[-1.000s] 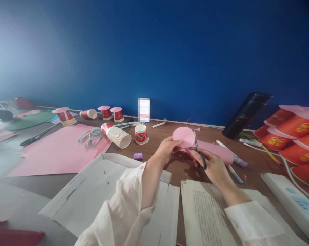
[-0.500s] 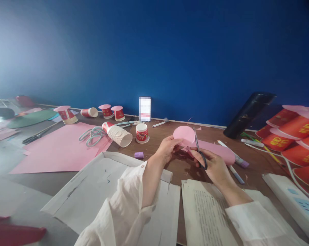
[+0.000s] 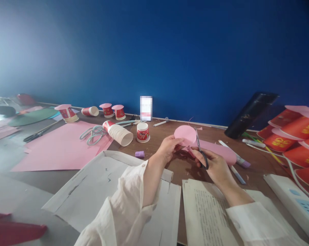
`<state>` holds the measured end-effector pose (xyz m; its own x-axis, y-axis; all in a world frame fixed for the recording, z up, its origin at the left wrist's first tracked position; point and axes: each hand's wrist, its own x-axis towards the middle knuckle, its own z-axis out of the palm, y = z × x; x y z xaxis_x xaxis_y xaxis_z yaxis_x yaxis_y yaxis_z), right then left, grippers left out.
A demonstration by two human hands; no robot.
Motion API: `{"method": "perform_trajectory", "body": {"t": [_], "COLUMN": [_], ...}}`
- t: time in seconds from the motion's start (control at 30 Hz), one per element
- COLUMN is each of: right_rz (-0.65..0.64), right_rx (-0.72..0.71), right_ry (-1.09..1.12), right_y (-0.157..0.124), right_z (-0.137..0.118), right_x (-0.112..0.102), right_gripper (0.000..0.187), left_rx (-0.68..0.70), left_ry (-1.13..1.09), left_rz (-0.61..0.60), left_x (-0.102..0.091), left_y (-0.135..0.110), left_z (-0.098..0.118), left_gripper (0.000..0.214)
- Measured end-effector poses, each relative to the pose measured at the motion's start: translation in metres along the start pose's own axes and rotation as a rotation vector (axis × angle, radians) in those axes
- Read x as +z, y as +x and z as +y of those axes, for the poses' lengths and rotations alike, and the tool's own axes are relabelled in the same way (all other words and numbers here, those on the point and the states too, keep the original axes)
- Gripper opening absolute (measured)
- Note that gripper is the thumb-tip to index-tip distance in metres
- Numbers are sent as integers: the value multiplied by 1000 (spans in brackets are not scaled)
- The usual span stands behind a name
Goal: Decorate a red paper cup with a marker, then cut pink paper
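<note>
My left hand [image 3: 169,147] pinches a round pink paper piece [image 3: 185,134] and holds it up above the brown table. My right hand [image 3: 213,165] is closed round the black handles of a pair of scissors [image 3: 200,149]. The blades point up along the right edge of the pink round. Both arms wear white sleeves. A larger pink paper offcut [image 3: 218,151] lies on the table just behind my right hand.
A pink sheet [image 3: 59,147], a stack of paper cups on its side [image 3: 118,132] and several red cups [image 3: 143,132] lie at the left and back. White papers [image 3: 98,184] and printed pages [image 3: 205,212] sit near me. A black bottle [image 3: 249,114], red cup pieces [image 3: 295,136], pens [image 3: 236,159] and a power strip [image 3: 290,201] are at the right.
Almost nothing has changed. The view has drifted slightly, and both hands keep their hold on the pink round and the scissors.
</note>
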<state>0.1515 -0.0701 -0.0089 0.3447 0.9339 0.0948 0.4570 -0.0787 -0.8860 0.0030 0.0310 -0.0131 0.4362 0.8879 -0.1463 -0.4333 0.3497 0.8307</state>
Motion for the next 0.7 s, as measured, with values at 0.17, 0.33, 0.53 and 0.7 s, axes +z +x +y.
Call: {"method": "perform_trajectory", "body": {"t": [0.17,0.33,0.53,0.7], "right_rz": [-7,-16,-12,-1], "right_rx": [12,14,38,42], "right_ry": [41,42,39,35], "right_y": [0,1,-1,-2], "right_z": [3,5,1,-3], "right_x": [0,0,-1,0], "right_gripper": [51,46,49,51], "left_rx": [-4,3,12,11], "left_ry": [1,9,-6,-22], "left_rz": [7,13,19,48], "left_x": [0,1,0,-1], "left_y": [1,1,2,4], "left_z": [0,1,-1,-2], "left_gripper": [23,22,25,28]}}
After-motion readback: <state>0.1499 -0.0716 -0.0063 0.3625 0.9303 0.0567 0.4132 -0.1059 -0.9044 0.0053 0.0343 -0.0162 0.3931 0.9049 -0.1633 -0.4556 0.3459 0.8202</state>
